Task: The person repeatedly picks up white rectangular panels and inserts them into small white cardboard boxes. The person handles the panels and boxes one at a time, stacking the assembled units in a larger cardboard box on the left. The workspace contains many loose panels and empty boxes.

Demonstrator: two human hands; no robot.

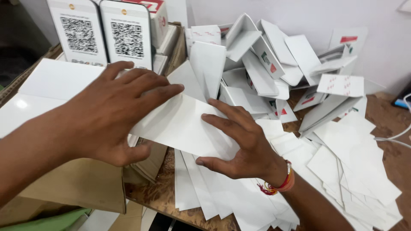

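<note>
Both my hands are on a white card sheet [180,124] held tilted over the table. My left hand [111,115] grips its left end, fingers spread on top and thumb underneath. My right hand [239,145] presses its right end with fingers flat and thumb below; a red and orange thread band is on that wrist. Under the sheet lie several flat white cards [214,192] fanned out on the brown table [158,192].
A heap of folded white card stands [274,64] fills the back right. More flat white cards [359,171] lie at the right. A cardboard box [77,184] with white sheets sits at the left. Two upright code placards [128,34] stand behind it. A white cable [398,137] runs at the far right.
</note>
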